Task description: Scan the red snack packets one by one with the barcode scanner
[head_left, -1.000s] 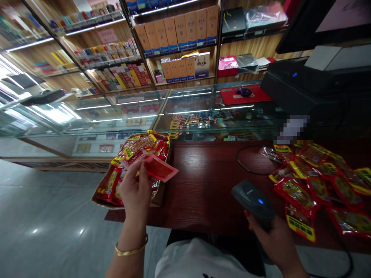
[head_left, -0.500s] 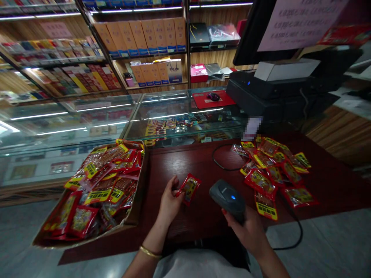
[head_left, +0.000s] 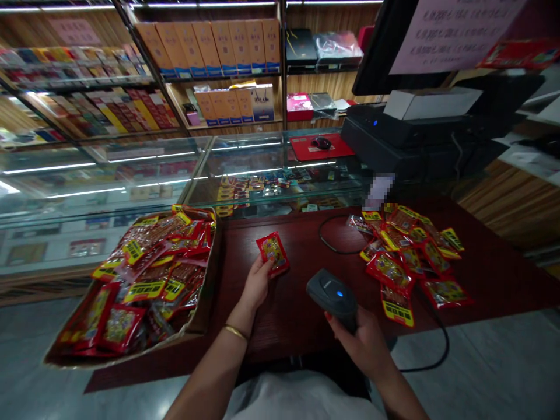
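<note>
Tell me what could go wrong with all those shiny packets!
The left hand holds one red packet by its edge, so it might slip out. A black cable hangs past the front of the table beside a loose pile of packets; a tug could drag some. The full box seems to stick out past the table's left end, so a bump might tip it.

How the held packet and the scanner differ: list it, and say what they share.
The packet is red and shiny; the scanner is dark grey with a blue light. The packet is flat, the scanner thick. The left hand holds the packet, the right hand the scanner. Both are held.
</note>
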